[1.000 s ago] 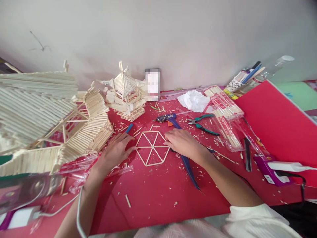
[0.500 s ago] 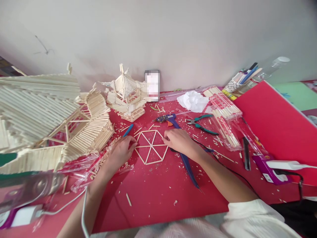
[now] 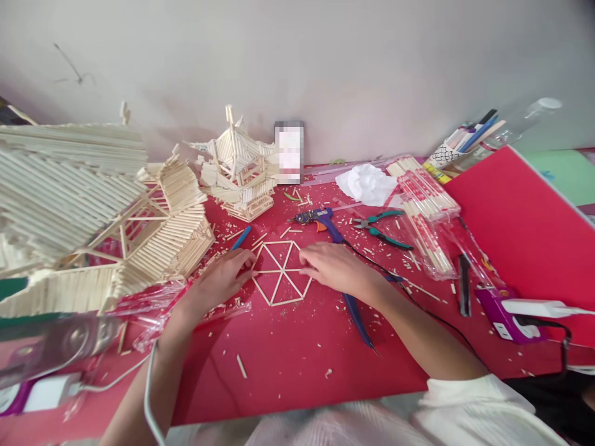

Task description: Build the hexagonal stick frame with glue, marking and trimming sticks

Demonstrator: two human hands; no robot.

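A flat hexagonal frame of thin wooden sticks (image 3: 283,271), with spokes meeting in the middle, lies on the red tabletop (image 3: 297,359) between my hands. At its left corner, my left hand (image 3: 224,275) pinches the edge with thumb and fingertips. My right hand (image 3: 337,266) has its thumb and curled fingers around the right corner, which it partly covers. A blue pen-like stick (image 3: 242,237) lies just beyond my left fingers. Behind my right hand is a blue glue gun (image 3: 325,220) with an orange trigger.
A small stick pagoda (image 3: 239,164) and a larger stick building (image 3: 158,229) stand at left. Green-handled pliers (image 3: 385,229), bundled sticks (image 3: 425,198), crumpled tissue (image 3: 367,184), a box cutter (image 3: 463,285) and a purple power strip (image 3: 499,316) lie right. Wood scraps are scattered around.
My right hand has shifted slightly left over the frame's right corner, its thumb and fingers a little more apart. The view has moved slightly; the frame stays flat between my hands.
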